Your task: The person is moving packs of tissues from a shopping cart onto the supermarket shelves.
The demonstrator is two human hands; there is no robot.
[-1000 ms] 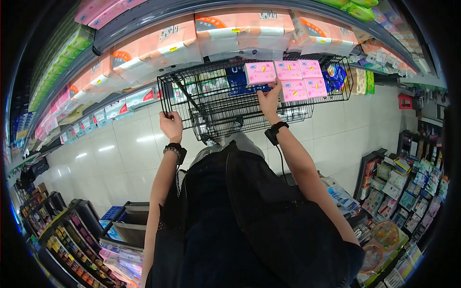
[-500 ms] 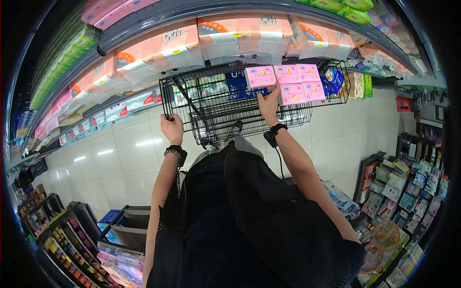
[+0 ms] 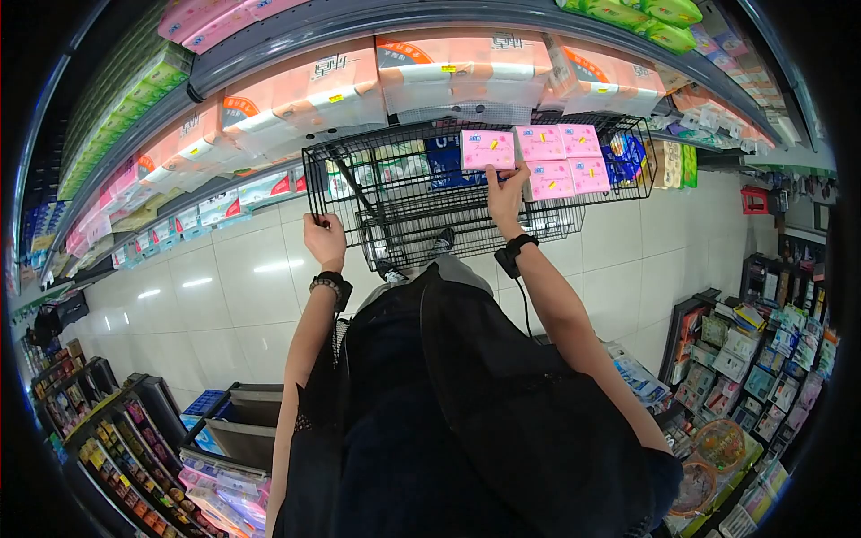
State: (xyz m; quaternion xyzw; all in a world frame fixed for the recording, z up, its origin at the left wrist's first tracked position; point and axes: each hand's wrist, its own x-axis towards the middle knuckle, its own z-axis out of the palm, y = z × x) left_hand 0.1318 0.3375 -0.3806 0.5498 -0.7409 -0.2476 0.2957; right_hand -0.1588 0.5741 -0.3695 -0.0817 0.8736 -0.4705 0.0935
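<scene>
My left hand (image 3: 324, 239) is closed on the front left edge of a black wire basket cart (image 3: 395, 218). A pink tissue pack (image 3: 487, 148) lies at the left of several stacked pink packs (image 3: 550, 179) in the cart's right part. My right hand (image 3: 506, 193) grips the near edge of that left pack, thumb and fingers at its lower right corner. A dark blue package (image 3: 446, 164) shows to the left of the pink pack, partly behind the wires.
Beyond the cart, a shelf holds large peach-coloured packs (image 3: 462, 67). Green packs (image 3: 664, 34) sit on the upper shelf. A red stool (image 3: 755, 201) stands at the right. Goods racks (image 3: 134, 448) are behind me on the left, with round baskets (image 3: 720, 441) at the lower right.
My right hand has shifted slightly, and its fingers now lie on the front edge of the left pink pack. The yellow mark on that pack is no longer visible. My left hand stays on the cart.
</scene>
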